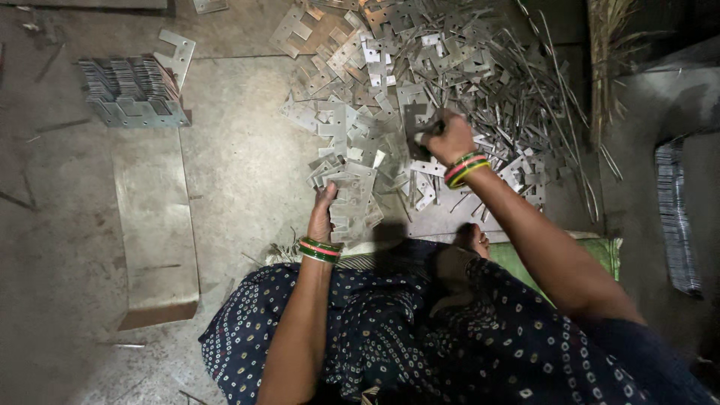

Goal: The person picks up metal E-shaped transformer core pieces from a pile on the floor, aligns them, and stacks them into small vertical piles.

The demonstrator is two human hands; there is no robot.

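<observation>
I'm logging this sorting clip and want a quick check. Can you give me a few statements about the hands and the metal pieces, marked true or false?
1. The left hand holds a stack of flat grey notched metal plates. True.
2. The right hand rests empty on the person's lap. False: it reaches into the loose pile of grey metal plates on the floor and grips one.
3. A neat row of stacked metal plates sits at the upper left. True.
4. Both wrists are bare. False: each wears coloured bangles.
5. A long flat metal sheet lies left of the person. True.
</observation>
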